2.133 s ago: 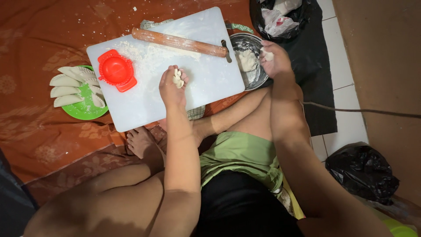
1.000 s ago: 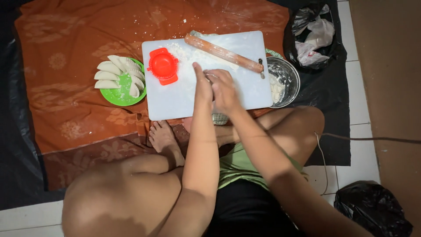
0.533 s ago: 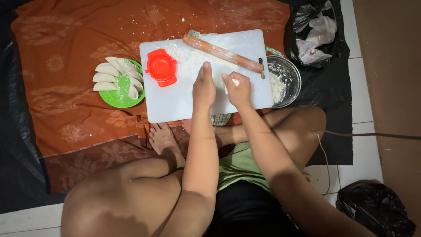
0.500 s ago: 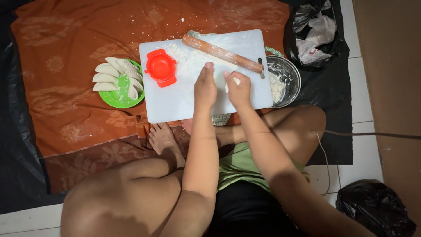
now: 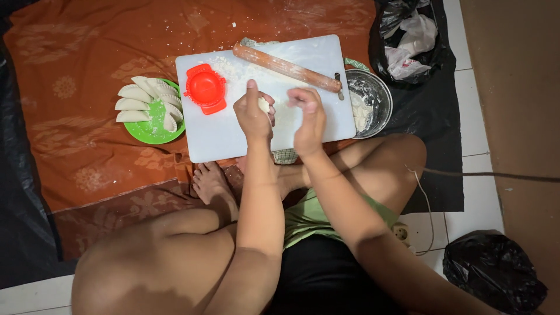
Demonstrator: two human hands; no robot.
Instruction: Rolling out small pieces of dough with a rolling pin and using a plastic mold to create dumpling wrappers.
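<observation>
Left hand: the left hand point(image 5: 253, 116) was raised over the white cutting board point(image 5: 216, 131), fingers curled around a small piece of dough point(image 5: 264, 105), which showed at the fingertips.
Right hand: the right hand point(image 5: 307, 116) was held just beside the left, fingers bent inward; whether it gripped anything could not be told.
Dough position: the piece sat between the two hands, above the middle of the board; it was too small and too covered to give a long axis or heading.
Rolling pin: a wooden rolling pin point(image 5: 287, 67) lay on the far part of the board, its long axis running diagonally from upper left to lower right, the right end pointing toward the metal bowl point(image 5: 373, 96).
Press mould: a red hinged dumpling press point(image 5: 205, 88) lay on the board's left part, apart from the hands.
Plate: a green plate point(image 5: 149, 129) stood just left of the board, holding folded half-moon dumplings point(image 5: 143, 100).
Bowl: the metal bowl stood at the board's right edge, with floury dough remains inside.
Surface: the board was dusted with flour and rested on an orange patterned cloth point(image 5: 76, 105) spread over black sheeting.
Room: white floor tiles point(image 5: 484, 134) lay to the right, with a black bag point(image 5: 408, 35) holding white scraps beyond the bowl and another black bag point(image 5: 493, 274) nearer the person, who sat cross-legged.
</observation>
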